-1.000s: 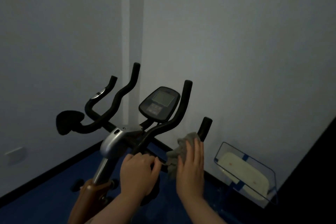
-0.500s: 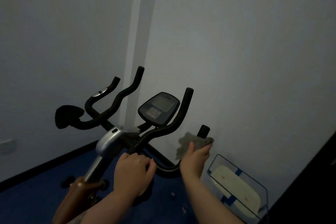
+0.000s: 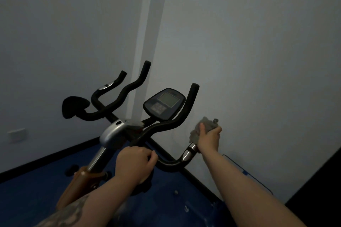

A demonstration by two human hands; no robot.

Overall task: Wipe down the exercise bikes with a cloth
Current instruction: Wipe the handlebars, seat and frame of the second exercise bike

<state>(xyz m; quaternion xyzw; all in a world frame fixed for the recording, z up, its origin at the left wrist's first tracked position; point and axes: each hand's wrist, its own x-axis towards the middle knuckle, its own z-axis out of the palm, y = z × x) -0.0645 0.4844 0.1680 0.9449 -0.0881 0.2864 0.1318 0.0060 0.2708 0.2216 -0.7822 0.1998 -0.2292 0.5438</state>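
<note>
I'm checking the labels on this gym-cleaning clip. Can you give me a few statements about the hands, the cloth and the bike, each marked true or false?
1. The right hand grips the grey cloth around the end of a handlebar. True.
2. The left hand hangs free of the bike. False: it grips the bar near the stem.
3. The console sits between the handlebar horns. True.
4. The cloth covers the console screen. False: it is off to the right, on the grip.

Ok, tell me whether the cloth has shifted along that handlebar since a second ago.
Yes: the cloth slid up the outer grip to its tip, away from the chrome sensor.
</note>
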